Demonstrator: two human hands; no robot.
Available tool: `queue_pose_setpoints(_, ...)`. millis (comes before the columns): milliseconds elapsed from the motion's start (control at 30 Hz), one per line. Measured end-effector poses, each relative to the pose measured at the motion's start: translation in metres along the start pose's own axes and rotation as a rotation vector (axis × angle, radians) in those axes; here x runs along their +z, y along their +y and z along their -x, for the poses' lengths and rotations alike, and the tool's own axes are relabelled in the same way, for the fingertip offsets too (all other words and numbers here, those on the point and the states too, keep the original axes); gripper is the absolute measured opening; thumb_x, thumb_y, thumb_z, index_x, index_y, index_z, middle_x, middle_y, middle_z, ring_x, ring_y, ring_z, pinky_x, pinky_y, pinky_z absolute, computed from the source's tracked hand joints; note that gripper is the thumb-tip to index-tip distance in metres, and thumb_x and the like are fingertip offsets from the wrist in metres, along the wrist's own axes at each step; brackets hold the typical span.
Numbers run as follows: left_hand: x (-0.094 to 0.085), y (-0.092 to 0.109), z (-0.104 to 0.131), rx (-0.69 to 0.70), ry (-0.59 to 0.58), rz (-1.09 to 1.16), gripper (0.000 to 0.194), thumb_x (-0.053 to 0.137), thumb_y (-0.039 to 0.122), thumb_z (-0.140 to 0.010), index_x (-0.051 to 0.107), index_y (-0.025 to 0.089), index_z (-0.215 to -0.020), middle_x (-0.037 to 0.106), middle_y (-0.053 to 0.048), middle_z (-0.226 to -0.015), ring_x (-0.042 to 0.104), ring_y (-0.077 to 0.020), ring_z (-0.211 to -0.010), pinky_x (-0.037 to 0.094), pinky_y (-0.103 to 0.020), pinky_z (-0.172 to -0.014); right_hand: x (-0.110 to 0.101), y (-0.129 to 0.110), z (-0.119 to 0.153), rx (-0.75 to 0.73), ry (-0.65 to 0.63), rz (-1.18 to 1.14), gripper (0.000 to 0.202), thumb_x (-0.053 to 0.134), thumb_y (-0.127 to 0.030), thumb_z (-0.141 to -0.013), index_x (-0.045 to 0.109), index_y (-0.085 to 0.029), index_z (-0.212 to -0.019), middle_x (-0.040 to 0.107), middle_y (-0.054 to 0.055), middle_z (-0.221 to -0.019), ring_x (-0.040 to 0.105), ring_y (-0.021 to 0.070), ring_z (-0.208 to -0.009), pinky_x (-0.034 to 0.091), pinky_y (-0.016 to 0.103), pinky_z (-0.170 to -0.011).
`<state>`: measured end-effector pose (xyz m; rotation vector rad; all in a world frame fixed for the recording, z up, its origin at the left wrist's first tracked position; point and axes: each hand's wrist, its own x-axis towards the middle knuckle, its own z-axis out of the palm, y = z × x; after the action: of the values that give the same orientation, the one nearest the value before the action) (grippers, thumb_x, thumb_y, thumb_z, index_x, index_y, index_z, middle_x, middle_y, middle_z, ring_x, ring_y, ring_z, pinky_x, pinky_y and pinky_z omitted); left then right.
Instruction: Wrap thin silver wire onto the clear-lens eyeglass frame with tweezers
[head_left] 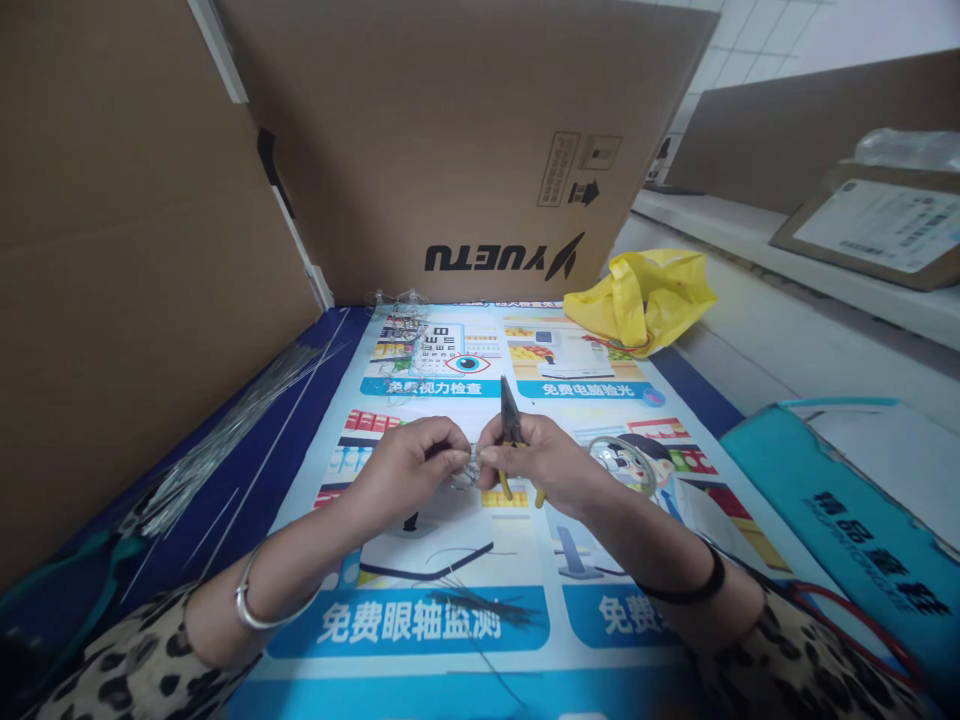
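Note:
My left hand (420,460) is closed, its thumb and forefinger pinching a small piece of bent silvery wire (469,472). Opposite it, the fingertips of my right hand (536,462) meet the same wire piece. That hand also grips a pair of pliers (510,408), dark jaws pointing away from me and yellow handles showing below the palm. The wire's exact shape is partly hidden by my fingers. Close to my right wrist lies a coil of wire (651,478). Below my hands, a small pile of thin dark wires (487,608) rests on the printed sheet (409,690).
Bent wire pieces (405,310) lie at the back. Long straight wires (217,440) and a teal-handled tool (112,555) are at left. Cardboard panels (420,130) stand behind and left. A yellow bag (645,300), a teal box (847,520) and a red cord (862,615) are at right.

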<state>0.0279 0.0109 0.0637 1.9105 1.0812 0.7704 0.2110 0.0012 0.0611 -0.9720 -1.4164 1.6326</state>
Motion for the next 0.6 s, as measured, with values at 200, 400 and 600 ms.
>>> queue_pose_setpoints(200, 0.004, 0.004, 0.001, -0.001, 0.042, 0.018, 0.009, 0.053, 0.014, -0.075, 0.056, 0.016, -0.067, 0.057, 0.002, -0.062, 0.053, -0.0098, -0.058, 0.041, -0.02, -0.055, -0.001, 0.005, -0.001, -0.009, -0.004, -0.038, 0.022, 0.067, -0.033, -0.07, 0.055, -0.016, -0.076, 0.063, 0.0, -0.059, 0.059, 0.0129, -0.059, 0.043, 0.028, -0.063)
queue_pose_setpoints(400, 0.008, -0.004, 0.002, -0.004, 0.036, 0.097, 0.009, 0.052, 0.017, -0.078, 0.054, 0.016, -0.069, 0.056, 0.002, -0.064, 0.053, -0.0094, -0.058, 0.042, -0.021, -0.056, -0.002, 0.006, -0.001, -0.002, -0.012, -0.059, 0.024, 0.068, -0.035, -0.07, 0.055, -0.016, -0.077, 0.063, 0.001, -0.06, 0.058, 0.013, -0.06, 0.043, 0.028, -0.063)
queue_pose_setpoints(600, 0.01, -0.007, 0.001, -0.069, 0.071, 0.165, 0.01, 0.054, 0.022, -0.077, 0.052, 0.016, -0.069, 0.054, 0.003, -0.062, 0.053, -0.0099, -0.057, 0.043, -0.022, -0.055, -0.001, 0.005, -0.001, 0.024, 0.038, 0.09, 0.023, 0.069, -0.034, -0.067, 0.057, -0.015, -0.073, 0.057, -0.002, -0.059, 0.052, 0.0105, -0.058, 0.04, 0.026, -0.06)
